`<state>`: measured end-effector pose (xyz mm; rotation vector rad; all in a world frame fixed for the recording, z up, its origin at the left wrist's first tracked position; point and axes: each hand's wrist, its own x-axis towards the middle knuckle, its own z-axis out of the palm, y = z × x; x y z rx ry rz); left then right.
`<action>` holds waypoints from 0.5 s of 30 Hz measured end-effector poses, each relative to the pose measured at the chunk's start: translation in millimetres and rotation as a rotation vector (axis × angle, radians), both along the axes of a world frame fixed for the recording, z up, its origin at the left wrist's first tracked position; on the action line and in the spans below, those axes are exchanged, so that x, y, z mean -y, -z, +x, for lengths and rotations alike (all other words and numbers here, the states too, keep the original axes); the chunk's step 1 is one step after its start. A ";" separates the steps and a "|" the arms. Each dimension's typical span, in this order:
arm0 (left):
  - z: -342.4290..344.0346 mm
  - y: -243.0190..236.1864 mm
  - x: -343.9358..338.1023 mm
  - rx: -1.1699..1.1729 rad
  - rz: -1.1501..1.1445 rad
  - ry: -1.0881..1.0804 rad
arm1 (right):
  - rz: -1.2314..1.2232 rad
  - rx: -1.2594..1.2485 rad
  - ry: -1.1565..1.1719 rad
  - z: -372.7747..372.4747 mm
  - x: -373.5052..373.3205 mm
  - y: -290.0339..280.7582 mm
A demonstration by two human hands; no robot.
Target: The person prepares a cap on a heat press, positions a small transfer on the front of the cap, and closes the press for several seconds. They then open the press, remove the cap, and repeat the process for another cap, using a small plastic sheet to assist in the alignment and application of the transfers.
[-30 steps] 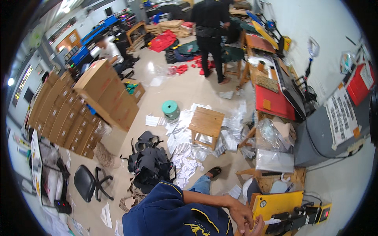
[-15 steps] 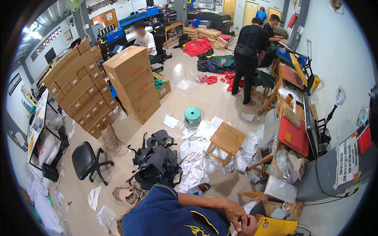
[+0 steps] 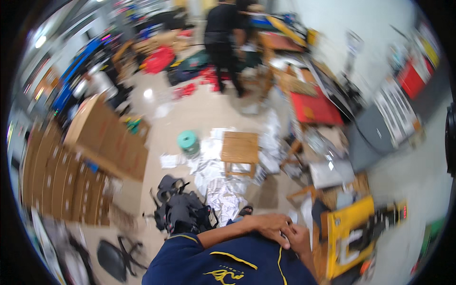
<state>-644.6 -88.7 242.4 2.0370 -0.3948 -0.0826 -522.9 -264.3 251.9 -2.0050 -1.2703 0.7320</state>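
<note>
My left hand (image 3: 270, 227) and my right hand (image 3: 298, 238) meet in front of my dark blue shirt (image 3: 199, 261) with yellow trim. Their fingers are curled in and touch each other; whatever may be between them is hidden. To the right of my hands stands a yellow-framed machine (image 3: 338, 216) with dark parts. Left of my forearm, a pile of dark grey caps or bags (image 3: 187, 211) lies on the floor.
A wooden stool (image 3: 240, 146) stands among scattered white papers (image 3: 225, 190), beside a round green stool (image 3: 188, 142). Tall cardboard boxes (image 3: 109, 137) and a black chair (image 3: 111, 259) are at left. Along the right wall runs a cluttered workbench (image 3: 316, 107); a person in black (image 3: 222, 42) stands beyond.
My view has swung to the right, so the boxes and stools sit further left and more of the yellow machine shows. My hands stay together. The picture is now blurred.
</note>
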 end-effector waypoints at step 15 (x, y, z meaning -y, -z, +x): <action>51.5 34.3 -19.5 -0.222 -0.197 0.412 | 0.139 -0.048 0.382 -44.4 9.9 6.5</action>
